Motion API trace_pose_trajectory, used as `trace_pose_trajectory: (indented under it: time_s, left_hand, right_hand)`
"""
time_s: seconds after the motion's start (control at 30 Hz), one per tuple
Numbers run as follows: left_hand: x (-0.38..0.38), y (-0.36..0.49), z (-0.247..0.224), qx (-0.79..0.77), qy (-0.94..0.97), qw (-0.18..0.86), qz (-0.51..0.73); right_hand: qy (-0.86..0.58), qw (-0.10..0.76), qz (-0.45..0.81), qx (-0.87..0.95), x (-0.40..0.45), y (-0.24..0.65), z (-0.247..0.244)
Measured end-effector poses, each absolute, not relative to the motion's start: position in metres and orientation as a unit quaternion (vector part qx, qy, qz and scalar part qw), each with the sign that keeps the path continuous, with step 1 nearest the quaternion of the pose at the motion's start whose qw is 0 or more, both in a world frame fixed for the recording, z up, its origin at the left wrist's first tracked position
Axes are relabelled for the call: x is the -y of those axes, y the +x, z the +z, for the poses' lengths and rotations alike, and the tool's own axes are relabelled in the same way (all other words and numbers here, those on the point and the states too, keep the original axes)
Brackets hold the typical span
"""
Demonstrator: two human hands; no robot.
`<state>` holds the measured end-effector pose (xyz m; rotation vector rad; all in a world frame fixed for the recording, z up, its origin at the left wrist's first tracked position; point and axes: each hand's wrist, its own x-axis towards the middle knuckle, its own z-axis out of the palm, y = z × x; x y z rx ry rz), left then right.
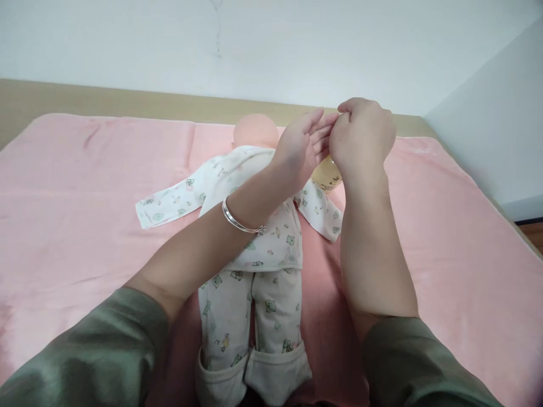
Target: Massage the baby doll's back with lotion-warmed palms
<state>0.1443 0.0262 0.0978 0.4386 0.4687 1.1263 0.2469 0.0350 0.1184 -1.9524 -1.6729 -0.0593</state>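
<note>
My left hand [304, 141] is palm up with its fingers stretched out, over the shoulder of a doll in a white patterned top [275, 237]. Its fingertips meet my right hand [360, 133], which is curled with the back of the hand upward. Whatever the right hand's fingers hold, if anything, is hidden. Partly behind both hands sits a yellowish round container [327, 174] with dark print, near the doll's sleeve. The doll's head [255, 131] shows at the top. Its white patterned trousers [271, 311] have turned-up cuffs.
A pink cloth [85, 186] lies under the doll and covers most of the light wooden surface [148, 102]. A pale wall [127, 45] rises behind it, with another wall section at the right.
</note>
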Motion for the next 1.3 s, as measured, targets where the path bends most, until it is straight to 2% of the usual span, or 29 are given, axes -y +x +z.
trace_pose_trajectory:
  time_s: [0.3, 1.3]
  left_hand:
    - [-0.0260, 0.1443, 0.0933, -0.224, 0.250, 0.779, 0.529]
    - [-0.0244, 0.1425, 0.0943, -0.209, 0.192, 0.794, 0.538]
  right_hand:
    - [-0.724, 0.289, -0.010, 0.627, -0.0359, 0.2484, 0.1155]
    - [-0.722, 0.275, -0.012, 0.635, -0.0417, 0.2491, 0.1114]
